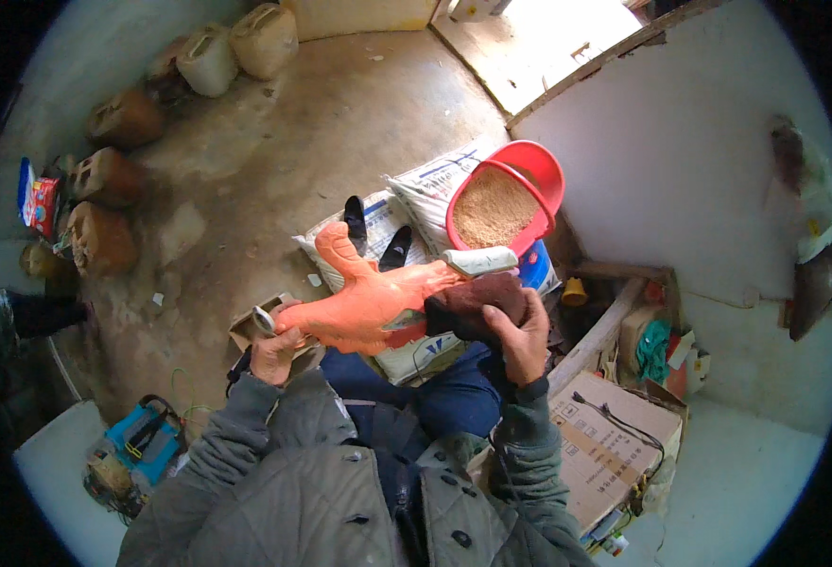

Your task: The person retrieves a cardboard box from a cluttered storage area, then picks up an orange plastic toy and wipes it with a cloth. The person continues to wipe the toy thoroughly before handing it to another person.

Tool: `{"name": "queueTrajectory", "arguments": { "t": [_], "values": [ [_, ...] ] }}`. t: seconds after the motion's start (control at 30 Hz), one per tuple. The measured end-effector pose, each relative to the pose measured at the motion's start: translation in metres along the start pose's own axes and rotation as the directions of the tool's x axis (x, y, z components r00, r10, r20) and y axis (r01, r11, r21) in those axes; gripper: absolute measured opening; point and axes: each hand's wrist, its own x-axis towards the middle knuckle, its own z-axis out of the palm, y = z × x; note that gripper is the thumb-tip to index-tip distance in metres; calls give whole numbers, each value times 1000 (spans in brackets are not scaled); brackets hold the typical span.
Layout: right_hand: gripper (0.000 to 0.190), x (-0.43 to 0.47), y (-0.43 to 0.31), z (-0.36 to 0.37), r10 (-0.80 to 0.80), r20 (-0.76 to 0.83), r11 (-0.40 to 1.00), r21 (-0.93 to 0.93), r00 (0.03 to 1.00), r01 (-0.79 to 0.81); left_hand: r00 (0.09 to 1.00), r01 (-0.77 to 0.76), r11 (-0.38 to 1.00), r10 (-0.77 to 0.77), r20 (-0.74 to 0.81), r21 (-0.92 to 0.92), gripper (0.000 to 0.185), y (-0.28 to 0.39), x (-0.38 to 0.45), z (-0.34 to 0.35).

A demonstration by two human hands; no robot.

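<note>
An orange moulded figure (359,308), animal-like in shape, lies lengthwise across both hands above my knees. My left hand (278,351) grips its narrow left end, beside a pale, rounded tip (263,320). In my right hand (519,333) is a dark brown, soft-looking piece (480,305), perhaps cloth, set against the figure's right end; whether the two are joined I cannot tell. A whitish block-like part (481,261) shows at that same end. Grey-green patches mark the figure's lower right side.
White printed sacks (437,170) lie ahead, carrying two black slipper-like things (396,248) and red plastic tubs (547,166), one holding tan granular material (494,209). Right is a cardboard box (614,439) with a black cord. Left are several jugs (100,237) and a blue-black device (150,439).
</note>
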Motion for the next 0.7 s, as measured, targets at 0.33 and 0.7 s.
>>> {"name": "queueTrajectory", "arguments": {
  "t": [0.33, 0.7],
  "values": [
    [51, -11, 25, 48, -362, 46, 778, -535, 931, 329, 999, -37, 998, 36, -13, -47, 62, 4, -25, 12],
    [43, -24, 40, 107, -472, 81, 778, -430, 878, 458, 990, -142, 990, 142, -2, -17, 63, 6, -27, 26]
  ]
}}
